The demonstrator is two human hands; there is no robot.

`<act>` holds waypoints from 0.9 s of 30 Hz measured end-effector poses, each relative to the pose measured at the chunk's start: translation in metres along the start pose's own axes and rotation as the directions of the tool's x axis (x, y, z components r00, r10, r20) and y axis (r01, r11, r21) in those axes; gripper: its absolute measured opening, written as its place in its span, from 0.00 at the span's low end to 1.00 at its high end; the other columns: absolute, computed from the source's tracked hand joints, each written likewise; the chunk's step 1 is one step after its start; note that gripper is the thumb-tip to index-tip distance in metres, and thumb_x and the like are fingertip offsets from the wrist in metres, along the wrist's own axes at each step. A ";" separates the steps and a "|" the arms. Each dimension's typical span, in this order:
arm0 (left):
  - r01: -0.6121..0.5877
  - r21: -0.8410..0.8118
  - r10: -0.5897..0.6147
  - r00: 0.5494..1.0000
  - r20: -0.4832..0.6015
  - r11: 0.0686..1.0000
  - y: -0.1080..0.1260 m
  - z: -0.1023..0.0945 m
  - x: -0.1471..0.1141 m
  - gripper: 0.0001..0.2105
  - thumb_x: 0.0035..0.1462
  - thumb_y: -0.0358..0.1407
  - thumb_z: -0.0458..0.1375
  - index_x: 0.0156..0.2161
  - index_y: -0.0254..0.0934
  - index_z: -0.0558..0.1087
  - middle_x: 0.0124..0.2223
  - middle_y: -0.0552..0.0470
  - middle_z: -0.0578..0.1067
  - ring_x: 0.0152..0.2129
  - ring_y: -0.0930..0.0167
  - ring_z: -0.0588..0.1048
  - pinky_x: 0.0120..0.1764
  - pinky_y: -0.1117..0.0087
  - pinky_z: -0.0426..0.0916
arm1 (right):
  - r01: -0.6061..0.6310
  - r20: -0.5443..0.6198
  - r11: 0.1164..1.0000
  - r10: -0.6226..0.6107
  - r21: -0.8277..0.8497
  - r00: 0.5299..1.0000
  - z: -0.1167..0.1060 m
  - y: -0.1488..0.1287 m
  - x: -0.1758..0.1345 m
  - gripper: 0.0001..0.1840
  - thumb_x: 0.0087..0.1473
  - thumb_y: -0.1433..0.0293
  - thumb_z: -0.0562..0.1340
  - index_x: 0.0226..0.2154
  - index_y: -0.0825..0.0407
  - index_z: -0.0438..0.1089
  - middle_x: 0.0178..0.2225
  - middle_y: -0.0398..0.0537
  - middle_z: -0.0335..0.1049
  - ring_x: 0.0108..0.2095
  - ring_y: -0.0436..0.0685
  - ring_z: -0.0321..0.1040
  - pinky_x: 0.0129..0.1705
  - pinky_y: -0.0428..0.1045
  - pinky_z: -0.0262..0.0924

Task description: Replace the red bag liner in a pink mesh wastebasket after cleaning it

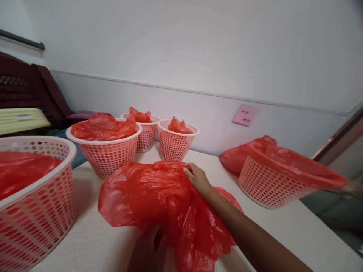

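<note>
A crumpled red plastic bag (150, 192) is spread out in front of me, over the white table. My right hand (197, 179) pinches its upper edge between thumb and fingers. Low in the view, my left hand (149, 245) is curled at the bag's near side, dark and partly covered by the plastic. Its fingertips are hidden. Loose folds of the bag hang down below and to the right, under my right forearm.
Pink perforated baskets with red bags inside stand around: a large basket (64, 204) at left, another basket (109, 153) behind it, and smaller ones (176, 145) by the wall. A red-covered basket (272, 183) stands right. A pink note (245, 115) is on the wall.
</note>
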State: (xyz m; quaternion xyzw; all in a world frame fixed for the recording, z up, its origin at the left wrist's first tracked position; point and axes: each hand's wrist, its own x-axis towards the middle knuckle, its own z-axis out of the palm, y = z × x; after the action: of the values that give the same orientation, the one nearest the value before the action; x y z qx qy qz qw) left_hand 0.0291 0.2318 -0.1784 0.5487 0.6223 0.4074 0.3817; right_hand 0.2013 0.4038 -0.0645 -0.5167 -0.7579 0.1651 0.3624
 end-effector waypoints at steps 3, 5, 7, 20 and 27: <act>0.016 -0.036 -0.018 0.999 -0.033 0.999 -0.006 0.002 0.000 0.17 0.55 0.43 0.53 0.46 0.38 0.73 0.37 0.47 0.79 0.35 0.63 0.76 0.40 0.65 0.69 | 0.034 -0.078 0.999 -0.034 0.000 0.996 -0.027 -0.014 -0.029 0.16 0.57 0.65 0.54 0.47 0.53 0.67 0.40 0.53 0.72 0.41 0.60 0.69 0.47 0.57 0.64; 0.021 -0.077 -0.025 0.999 -0.045 0.997 -0.011 0.005 -0.002 0.20 0.56 0.45 0.53 0.50 0.36 0.71 0.38 0.46 0.79 0.36 0.62 0.77 0.41 0.64 0.70 | 0.129 -0.100 0.992 -0.129 -0.011 0.987 -0.038 -0.026 -0.058 0.17 0.58 0.66 0.54 0.49 0.52 0.65 0.43 0.54 0.70 0.44 0.60 0.68 0.49 0.58 0.64; -0.008 -0.157 0.004 1.000 -0.028 0.988 -0.014 0.011 -0.003 0.22 0.56 0.46 0.53 0.52 0.35 0.69 0.41 0.44 0.79 0.38 0.62 0.76 0.44 0.63 0.70 | 0.219 -0.066 0.975 -0.221 -0.033 0.973 -0.044 -0.038 -0.089 0.17 0.60 0.67 0.54 0.51 0.49 0.63 0.46 0.53 0.69 0.48 0.60 0.67 0.51 0.59 0.64; -0.165 -0.209 0.154 0.986 -0.071 0.964 0.029 0.059 -0.023 0.21 0.57 0.50 0.52 0.49 0.39 0.72 0.44 0.45 0.77 0.42 0.62 0.75 0.49 0.62 0.68 | 0.267 -0.260 0.959 -0.284 -0.099 0.923 -0.098 -0.035 -0.164 0.15 0.60 0.73 0.54 0.48 0.40 0.62 0.42 0.47 0.70 0.43 0.58 0.68 0.43 0.56 0.67; 0.104 -0.467 0.048 0.952 0.302 0.878 0.028 0.079 -0.014 0.21 0.49 0.43 0.60 0.49 0.36 0.71 0.30 0.54 0.71 0.28 0.70 0.71 0.35 0.69 0.68 | 0.135 -0.323 0.989 -0.149 -0.068 0.935 -0.051 0.027 -0.155 0.10 0.60 0.74 0.52 0.41 0.47 0.65 0.38 0.48 0.69 0.41 0.58 0.66 0.45 0.56 0.64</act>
State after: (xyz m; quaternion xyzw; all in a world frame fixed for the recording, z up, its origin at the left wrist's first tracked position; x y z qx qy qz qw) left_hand 0.1142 0.2264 -0.1823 0.4844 0.4441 0.4531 0.6024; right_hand 0.2872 0.2690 -0.1054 -0.4888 -0.7261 0.0337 0.4824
